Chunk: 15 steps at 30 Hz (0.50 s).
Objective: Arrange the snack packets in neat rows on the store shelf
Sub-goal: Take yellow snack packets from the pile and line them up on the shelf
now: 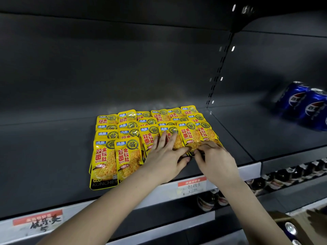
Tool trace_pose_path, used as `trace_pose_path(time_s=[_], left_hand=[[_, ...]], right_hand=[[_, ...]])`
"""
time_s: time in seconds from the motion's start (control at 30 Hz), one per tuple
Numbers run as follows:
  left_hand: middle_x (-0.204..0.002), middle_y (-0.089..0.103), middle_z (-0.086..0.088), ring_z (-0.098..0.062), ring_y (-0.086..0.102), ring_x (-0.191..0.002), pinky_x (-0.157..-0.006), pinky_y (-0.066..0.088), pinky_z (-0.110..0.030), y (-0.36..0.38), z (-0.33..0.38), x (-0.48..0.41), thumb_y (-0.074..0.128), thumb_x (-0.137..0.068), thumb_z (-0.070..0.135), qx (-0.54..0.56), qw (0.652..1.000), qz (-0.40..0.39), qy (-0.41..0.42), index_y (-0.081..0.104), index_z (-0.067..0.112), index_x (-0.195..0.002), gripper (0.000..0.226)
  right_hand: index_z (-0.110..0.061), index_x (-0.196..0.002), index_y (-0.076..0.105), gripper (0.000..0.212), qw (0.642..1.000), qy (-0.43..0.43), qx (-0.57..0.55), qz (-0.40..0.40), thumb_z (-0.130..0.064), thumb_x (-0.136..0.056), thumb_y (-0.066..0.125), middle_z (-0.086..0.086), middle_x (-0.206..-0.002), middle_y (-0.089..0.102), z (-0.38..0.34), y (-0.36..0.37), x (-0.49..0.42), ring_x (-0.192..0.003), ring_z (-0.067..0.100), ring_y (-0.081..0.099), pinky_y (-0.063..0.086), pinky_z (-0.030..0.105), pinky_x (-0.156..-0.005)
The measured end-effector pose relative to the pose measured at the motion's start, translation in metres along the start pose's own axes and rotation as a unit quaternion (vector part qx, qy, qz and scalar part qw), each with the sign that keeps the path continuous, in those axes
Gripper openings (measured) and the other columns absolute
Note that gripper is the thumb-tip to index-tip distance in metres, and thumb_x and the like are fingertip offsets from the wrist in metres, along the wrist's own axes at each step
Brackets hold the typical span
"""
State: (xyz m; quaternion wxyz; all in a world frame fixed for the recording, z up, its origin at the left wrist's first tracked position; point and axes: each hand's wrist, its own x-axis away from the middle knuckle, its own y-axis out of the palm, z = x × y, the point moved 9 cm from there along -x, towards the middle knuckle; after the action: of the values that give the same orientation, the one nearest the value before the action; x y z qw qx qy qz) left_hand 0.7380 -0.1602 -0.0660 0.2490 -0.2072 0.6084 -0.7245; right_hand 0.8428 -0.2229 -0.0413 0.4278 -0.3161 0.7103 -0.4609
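The yellow snack packets [123, 138] lie in overlapping rows on the shelf [53, 156], close to its front edge. The left hand [166, 154] presses straight, spread fingers [163, 137] on one packet [177, 143], likely to stop the row sliding. The right hand [215, 156], fingers curled, pinches the lower edge of the neighbouring packet [191, 137], seemingly to square it up.

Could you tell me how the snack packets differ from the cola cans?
The snack packets are yellow, flat pouches lying overlapped in rows; the cola cans are blue cylinders standing upright. The packets number many; only a few cans show. Both rest on the dark shelf.
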Motion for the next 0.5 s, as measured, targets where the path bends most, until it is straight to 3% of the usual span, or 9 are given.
trace_pose_path(time_s=[0.13, 0.27, 0.5], left_hand=[[-0.159, -0.012, -0.003, -0.037, -0.015, -0.143, -0.117, -0.009, -0.05, 0.0, 0.0, 0.0, 0.025, -0.096, 0.054, 0.001, 1.0, -0.011, 0.01, 0.032, 0.047, -0.138, 0.043], [-0.158, -0.015, -0.006, -0.04, -0.016, -0.142, -0.117, -0.01, -0.051, 0.0, 0.002, 0.001, 0.024, -0.097, 0.052, -0.003, 1.0, -0.023, 0.016, 0.029, 0.05, -0.138, 0.042], [-0.158, -0.016, -0.006, -0.039, -0.018, -0.142, -0.116, -0.012, -0.051, 0.001, 0.003, 0.001, 0.023, -0.096, 0.056, 0.007, 0.999, -0.035, 0.009, 0.003, 0.048, -0.145, 0.053]], right_hand=[[-0.015, -0.082, 0.07, 0.02, 1.0, 0.0, 0.03, -0.001, -0.032, -0.083, 0.06, 0.0, -0.089, 0.068, 0.0, -0.007, 0.005, -0.083, 0.033, 0.061, 0.049, 0.035, -0.065], [-0.019, -0.071, 0.07, 0.037, 0.998, -0.002, 0.052, 0.022, -0.039, -0.081, 0.041, -0.003, -0.079, 0.069, 0.0, -0.015, 0.016, -0.079, 0.03, 0.062, 0.054, 0.041, -0.073], [-0.019, -0.074, 0.074, 0.045, 0.998, 0.024, 0.063, -0.011, -0.041, -0.082, 0.036, -0.001, -0.09, 0.069, 0.004, -0.009, 0.02, -0.084, 0.032, 0.062, 0.052, 0.052, -0.081]])
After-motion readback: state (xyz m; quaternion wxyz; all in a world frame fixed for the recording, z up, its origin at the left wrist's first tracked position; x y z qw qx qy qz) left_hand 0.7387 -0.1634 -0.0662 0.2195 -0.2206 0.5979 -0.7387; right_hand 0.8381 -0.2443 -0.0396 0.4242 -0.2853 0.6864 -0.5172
